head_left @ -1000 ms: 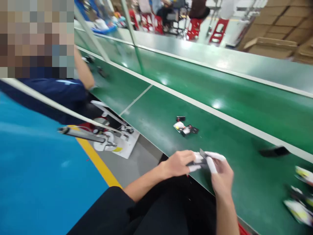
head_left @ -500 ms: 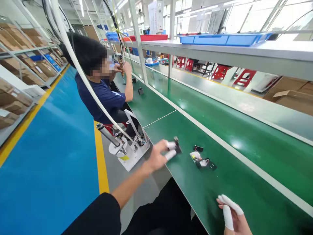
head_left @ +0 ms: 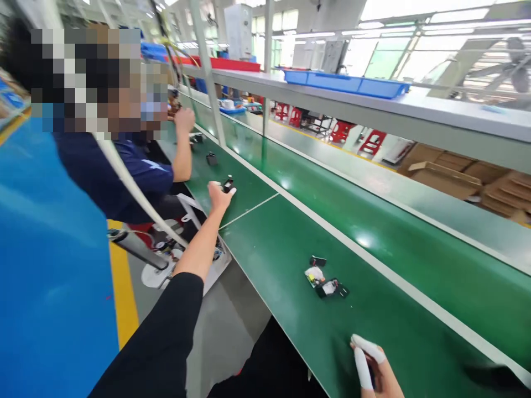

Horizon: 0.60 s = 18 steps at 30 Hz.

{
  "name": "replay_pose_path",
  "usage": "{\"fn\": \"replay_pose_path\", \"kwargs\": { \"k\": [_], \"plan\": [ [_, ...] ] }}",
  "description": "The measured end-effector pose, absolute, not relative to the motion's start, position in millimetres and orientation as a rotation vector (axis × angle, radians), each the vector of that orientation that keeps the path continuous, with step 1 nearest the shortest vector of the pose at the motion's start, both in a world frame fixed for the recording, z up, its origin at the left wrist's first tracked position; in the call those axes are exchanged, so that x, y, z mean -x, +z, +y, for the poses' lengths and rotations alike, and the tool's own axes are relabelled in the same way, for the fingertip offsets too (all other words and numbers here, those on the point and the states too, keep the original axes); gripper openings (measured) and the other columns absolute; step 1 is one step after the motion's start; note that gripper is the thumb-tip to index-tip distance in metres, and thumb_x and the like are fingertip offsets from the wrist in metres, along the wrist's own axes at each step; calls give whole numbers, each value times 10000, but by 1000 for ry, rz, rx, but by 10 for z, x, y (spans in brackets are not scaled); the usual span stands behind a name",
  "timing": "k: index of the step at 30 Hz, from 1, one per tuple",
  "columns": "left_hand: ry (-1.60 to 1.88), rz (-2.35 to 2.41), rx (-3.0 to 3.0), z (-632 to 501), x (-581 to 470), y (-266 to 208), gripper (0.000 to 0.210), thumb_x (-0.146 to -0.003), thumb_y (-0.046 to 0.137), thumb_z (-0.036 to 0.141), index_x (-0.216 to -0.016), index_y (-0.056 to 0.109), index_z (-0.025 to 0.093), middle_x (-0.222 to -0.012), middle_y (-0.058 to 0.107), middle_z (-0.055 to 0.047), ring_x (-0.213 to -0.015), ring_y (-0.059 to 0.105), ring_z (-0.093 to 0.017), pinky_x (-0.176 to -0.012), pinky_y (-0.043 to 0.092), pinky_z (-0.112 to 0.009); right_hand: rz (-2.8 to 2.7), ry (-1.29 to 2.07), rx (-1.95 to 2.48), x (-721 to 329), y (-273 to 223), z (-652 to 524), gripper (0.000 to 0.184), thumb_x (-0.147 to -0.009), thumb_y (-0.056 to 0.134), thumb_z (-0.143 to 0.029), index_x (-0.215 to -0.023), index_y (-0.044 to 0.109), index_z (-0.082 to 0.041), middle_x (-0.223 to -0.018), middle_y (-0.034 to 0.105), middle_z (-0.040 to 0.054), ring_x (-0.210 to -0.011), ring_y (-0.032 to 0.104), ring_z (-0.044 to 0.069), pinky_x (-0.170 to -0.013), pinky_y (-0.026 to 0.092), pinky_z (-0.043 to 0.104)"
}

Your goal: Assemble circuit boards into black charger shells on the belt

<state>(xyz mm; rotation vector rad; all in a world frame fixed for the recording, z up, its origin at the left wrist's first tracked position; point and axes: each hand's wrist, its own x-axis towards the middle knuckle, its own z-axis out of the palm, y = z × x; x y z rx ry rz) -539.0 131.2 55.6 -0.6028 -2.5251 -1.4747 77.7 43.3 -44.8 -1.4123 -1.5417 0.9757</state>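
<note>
My left hand (head_left: pixel 219 197), with white covers on its fingertips, reaches far forward along the green bench (head_left: pixel 257 249) beside the co-worker. It is closed around a small black plastic part (head_left: pixel 228 184). Low at the right, my right hand (head_left: pixel 373 365) has white covers on thumb and finger, their tips pressed together; whatever they may hold is hidden. Between my hands lie a small black piece (head_left: pixel 318 260), a circuit board with white and yellow parts (head_left: pixel 314 276) and a black housing (head_left: pixel 332 288) with white inside.
A co-worker (head_left: pixel 120 177) in a dark blue shirt sits ahead on the left. Black parts (head_left: pixel 211 158) lie near that person's arm. A white hose (head_left: pixel 133 193) crosses the left side, above a white-based device (head_left: pixel 155 273). A shelf with a blue tray (head_left: pixel 344 83) runs along the bench.
My left hand has moved forward with the black part, across the white line toward the co-worker. The view has turned to the right. My right hand stays low over the bench, its fingertips together.
</note>
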Motion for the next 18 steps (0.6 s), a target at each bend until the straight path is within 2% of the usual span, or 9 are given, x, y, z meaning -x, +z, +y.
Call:
{"fn": "replay_pose_path", "kwargs": {
  "k": [3,5,6,7,8,10,13,15,18],
  "plan": [
    [-1476,-2482,510,1322,5179,363,579,-923,830,351,-1300,437,154,-1500,433,-234,-1421,474,-341,-1315,368,-590,-1780,799,1467,-543,-233,543,530,-930,756,-688,-1251,797,-268,-1117,782,86,-749,684,249,-703,640,431],
    [-1561,-2414,690,1234,4789,166,487,-969,790,389,-1274,469,188,-1498,438,-200,-1313,581,-296,-1256,475,-542,-1783,663,1550,-323,-102,672,775,-884,820,-687,-1511,659,-259,-1397,683,156,-929,726,297,-806,660,485],
    [-1643,-2368,866,1156,4522,65,423,-978,780,397,-1236,502,209,-1455,470,-163,-1193,642,-256,-1179,553,-499,-1794,650,1542,-208,-57,749,907,-866,852,-671,-1617,561,-253,-1548,590,197,-1071,733,335,-915,661,528],
    [-1734,-2331,1090,1060,4226,-30,363,-983,772,402,-1195,538,223,-1398,501,-127,-1091,676,-223,-1097,607,-461,-1815,666,1519,-98,-27,828,953,-872,858,-658,-1663,506,-258,-1650,507,211,-1213,711,366,-1031,637,566],
    [-1799,-2321,1331,950,3922,-112,313,-991,759,406,-1171,572,230,-1336,529,-101,-1048,695,-212,-1028,637,-433,-1840,706,1484,2,-14,905,956,-885,854,-650,-1676,485,-259,-1684,484,210,-1307,681,383,-1105,605,590],
    [-1750,-2342,1775,724,3381,-219,260,-1028,724,427,-1192,625,251,-1262,589,-76,-1107,710,-235,-1020,640,-432,-1844,827,1445,156,-22,1035,929,-884,874,-623,-1654,509,-252,-1596,602,184,-1341,681,382,-1170,568,608],
    [-1300,-2336,2218,517,2956,-248,395,-979,816,446,-1302,654,287,-1323,652,-81,-1281,656,-324,-1146,566,-532,-1798,919,1416,247,-62,1132,719,-841,923,-535,-1443,679,-227,-1321,777,132,-1195,747,352,-1135,588,577],
    [-1175,-2337,2225,510,2918,-228,405,-967,832,431,-1299,653,283,-1327,673,-85,-1274,643,-348,-1143,546,-555,-1773,967,1358,219,-68,1128,623,-833,934,-483,-1358,712,-231,-1242,803,101,-1104,766,314,-1088,612,526],
    [-1135,-2326,2198,574,2951,-201,347,-982,804,408,-1265,651,275,-1287,698,-86,-1226,651,-356,-1092,548,-543,-1777,1014,1303,99,-38,1060,604,-837,941,-459,-1353,712,-244,-1224,798,72,-1054,766,278,-1038,622,478]
  ]
}}
